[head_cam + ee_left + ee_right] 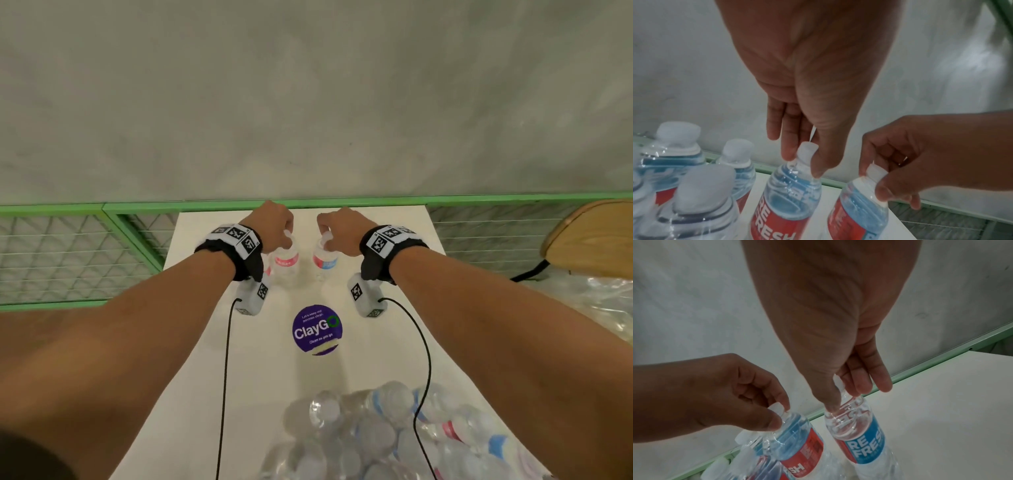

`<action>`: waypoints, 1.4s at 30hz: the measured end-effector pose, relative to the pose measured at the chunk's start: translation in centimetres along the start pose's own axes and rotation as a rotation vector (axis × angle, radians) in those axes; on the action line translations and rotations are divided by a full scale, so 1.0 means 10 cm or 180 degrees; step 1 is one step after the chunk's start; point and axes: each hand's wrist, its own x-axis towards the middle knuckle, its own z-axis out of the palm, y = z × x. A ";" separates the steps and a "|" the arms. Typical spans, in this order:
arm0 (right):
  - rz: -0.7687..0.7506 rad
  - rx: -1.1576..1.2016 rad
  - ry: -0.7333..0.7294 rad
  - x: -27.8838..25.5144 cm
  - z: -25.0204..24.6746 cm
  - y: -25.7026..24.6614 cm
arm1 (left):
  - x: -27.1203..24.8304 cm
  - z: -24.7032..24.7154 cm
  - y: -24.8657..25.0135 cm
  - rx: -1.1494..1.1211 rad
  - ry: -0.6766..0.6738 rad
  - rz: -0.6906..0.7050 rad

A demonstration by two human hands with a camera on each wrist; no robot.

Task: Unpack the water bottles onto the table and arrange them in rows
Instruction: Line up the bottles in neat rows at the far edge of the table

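Observation:
Two clear water bottles with white caps and red-and-blue labels stand upright near the far end of the white table (239,359). My left hand (287,236) pinches the cap of the left bottle (286,262). In the left wrist view, thumb and fingers of that hand (804,162) close on the bottle's (793,194) cap. My right hand (325,236) pinches the cap of the right bottle (325,262). The right wrist view shows this hand (844,397) holding that bottle (857,434) at the neck.
Several more bottles (702,194) stand just left of the held pair, mostly hidden behind my left wrist in the head view. A plastic-wrapped pack of bottles (394,438) lies at the near end. A purple sticker (317,330) marks mid-table. A green rail (342,202) borders the far edge; a wooden chair (589,236) is right.

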 end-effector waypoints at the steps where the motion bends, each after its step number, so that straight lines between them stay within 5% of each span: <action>1: 0.0002 -0.0009 -0.0006 0.09 0.01 0.00 | 0.07 0.03 -0.05 -0.0010 0.0002 -0.0006; 22: 0.0322 -0.0355 0.0147 0.57 0.34 -0.11 | 0.47 0.30 -0.50 0.0002 0.0064 0.0054; 42: 0.0139 0.0227 0.0241 0.71 0.38 -0.05 | 0.55 0.33 -0.55 0.0136 0.0203 0.0242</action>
